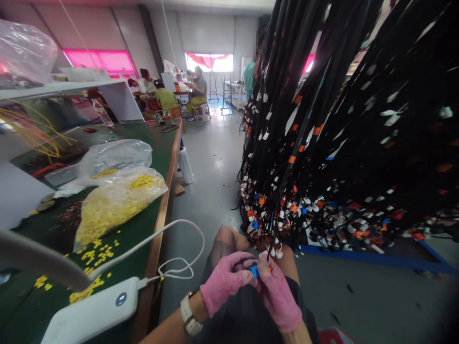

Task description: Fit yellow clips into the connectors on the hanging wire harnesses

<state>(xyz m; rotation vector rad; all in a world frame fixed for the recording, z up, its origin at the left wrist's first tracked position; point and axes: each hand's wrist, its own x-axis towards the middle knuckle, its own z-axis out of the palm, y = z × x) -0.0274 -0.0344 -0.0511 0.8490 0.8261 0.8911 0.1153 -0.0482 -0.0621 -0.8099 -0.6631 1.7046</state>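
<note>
- Pinching a small blue connector point(254, 271), the left hand point(226, 279) has its thumb and fingers closed on the piece, above the person's dark-clothed lap point(244, 317).
- Bright, glossy-looking blue, the connector seems blocky; fingertips cover much of it, so its full outline and any openings cannot be told.
- Just beside it, the right hand point(278, 296) has its fingers bent in narrowly; whether they grip the connector, a cable or both cannot be told.
- A small orange piece point(269, 269) shows by the right fingers, partly hidden.
- Black cables point(301, 86) hang in a thick mass beyond the hands, with white connectors point(277, 249) dangling near the right hand.
- Both hands wear pink gloves that leave the fingertips bare; a pale-strapped watch point(190, 313) circles the left wrist.
- At the left, a green table point(136, 239) bears a clear bag point(118, 205) of yellow pieces and a white power bank point(95, 308).
</note>
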